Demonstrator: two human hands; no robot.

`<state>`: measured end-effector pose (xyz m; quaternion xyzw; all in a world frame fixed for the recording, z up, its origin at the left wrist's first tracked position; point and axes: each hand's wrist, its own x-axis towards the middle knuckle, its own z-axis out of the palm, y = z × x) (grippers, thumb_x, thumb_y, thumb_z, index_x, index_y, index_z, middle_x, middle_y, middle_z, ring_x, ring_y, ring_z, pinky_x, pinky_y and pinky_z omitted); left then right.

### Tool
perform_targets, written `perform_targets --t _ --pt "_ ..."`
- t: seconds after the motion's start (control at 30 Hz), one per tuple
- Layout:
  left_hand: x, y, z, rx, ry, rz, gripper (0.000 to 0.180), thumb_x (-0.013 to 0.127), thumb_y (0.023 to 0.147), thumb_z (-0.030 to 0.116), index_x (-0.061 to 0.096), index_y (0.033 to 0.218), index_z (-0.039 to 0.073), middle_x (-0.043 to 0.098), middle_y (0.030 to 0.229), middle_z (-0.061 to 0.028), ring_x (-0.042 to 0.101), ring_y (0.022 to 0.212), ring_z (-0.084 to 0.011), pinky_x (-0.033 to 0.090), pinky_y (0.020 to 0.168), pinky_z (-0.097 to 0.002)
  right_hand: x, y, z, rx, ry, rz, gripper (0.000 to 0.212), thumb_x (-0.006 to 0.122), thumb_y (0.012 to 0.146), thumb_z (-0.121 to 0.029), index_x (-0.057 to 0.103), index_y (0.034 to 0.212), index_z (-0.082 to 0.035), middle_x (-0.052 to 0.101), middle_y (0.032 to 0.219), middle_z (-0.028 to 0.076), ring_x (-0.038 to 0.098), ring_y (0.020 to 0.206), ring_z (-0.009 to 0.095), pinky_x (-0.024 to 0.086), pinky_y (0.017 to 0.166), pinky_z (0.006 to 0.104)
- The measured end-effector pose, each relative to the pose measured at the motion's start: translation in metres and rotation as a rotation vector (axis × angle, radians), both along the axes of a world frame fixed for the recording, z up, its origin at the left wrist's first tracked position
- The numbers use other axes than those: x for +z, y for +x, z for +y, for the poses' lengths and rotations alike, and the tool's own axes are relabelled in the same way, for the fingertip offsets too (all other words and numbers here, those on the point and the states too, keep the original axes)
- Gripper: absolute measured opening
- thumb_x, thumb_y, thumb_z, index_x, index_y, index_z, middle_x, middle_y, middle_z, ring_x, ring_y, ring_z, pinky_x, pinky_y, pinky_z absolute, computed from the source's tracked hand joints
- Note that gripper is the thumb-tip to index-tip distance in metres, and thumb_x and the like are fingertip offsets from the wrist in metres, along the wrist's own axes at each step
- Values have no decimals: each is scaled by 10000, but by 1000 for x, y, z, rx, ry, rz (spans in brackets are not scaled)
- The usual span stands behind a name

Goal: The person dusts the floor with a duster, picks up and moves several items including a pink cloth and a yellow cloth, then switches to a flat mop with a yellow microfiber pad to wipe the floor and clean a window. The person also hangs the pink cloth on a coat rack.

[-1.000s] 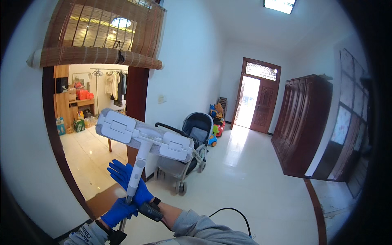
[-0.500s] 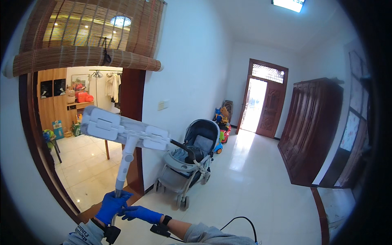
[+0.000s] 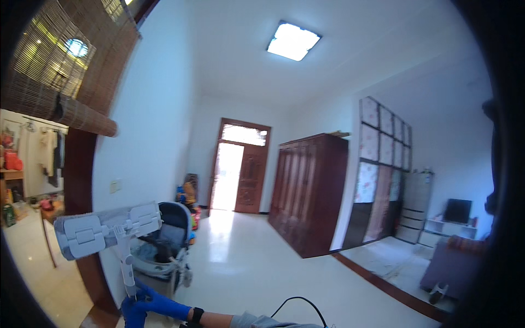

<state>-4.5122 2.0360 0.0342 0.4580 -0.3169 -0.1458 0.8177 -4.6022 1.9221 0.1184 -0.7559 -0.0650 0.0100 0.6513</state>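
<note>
Flat mop in two gloved hands, seen from above; clock positions refer to the whole view unless stated otherwise. The flat mop [image 3: 107,229] is held head up toward 8 o'clock. Its wide head stands clear of the fingers, between 11 and 12 o'clock from them, the right end tilted higher than the left. Two white rectangular panels face the viewer, edged by a grey pad, and the white handle [image 3: 126,267] descends from the middle of the head to the hands. The left hand [image 3: 133,316], in a blue glove and partly cut off by the lower edge, has its fingers wrapped around the handle. The right hand [image 3: 159,305], also blue-gloved, reaches in from the right and touches the handle just below its white section; whether its fingers grip or merely rest there cannot be told. A dark band [image 3: 196,315] encircles the right wrist. Behind the mop, at 1 o'clock from the hands, stands a stroller [image 3: 176,220], partly covered by the mop head. Surroundings: bamboo blind [image 3: 65,68] at 10 o'clock, lit ceiling lamp [image 3: 294,41] between 12 and 1, brown wardrobe [image 3: 309,197] at 4, black cable [image 3: 307,299] between 5 and 6.
</note>
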Motion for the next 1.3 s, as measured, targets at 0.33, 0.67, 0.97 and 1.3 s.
perform_targets --t 0.33,0.67,0.97,1.3 --pt "-116 27 -131 -560 191 -56 283 598 838 135 535 1091 24 576 950 -84 561 784 -166 456 687 -289 33 -75 -26 -441 -99 -252 265 543 922 -226 625 1117 -67 601 1133 104 554 1025 149 444 901 300" --pt "147 4 -43 -245 -212 -488 474 377 968 319 354 1351 39 424 1337 -97 366 1264 -208 313 1033 -339 33 -55 4 -464 110 -256 382 529 934 -286 520 1225 -39 587 1099 109 559 963 139 462 858 274" --pt "203 -19 -15 -385 -340 54 404 373 975 246 358 1338 69 459 1270 -82 431 1192 -199 361 1005 -331 32 -7 17 -459 -96 -318 300 592 887 -308 585 1003 -32 597 883 49 509 795 112 457 741 277" --pt "159 65 -27 -133 -521 -73 495 362 978 326 306 1376 37 436 1327 -121 443 1214 -229 330 1047 -354 64 25 38 -229 -148 -294 390 623 870 -315 543 1147 -52 599 1091 97 542 998 156 432 915 321"
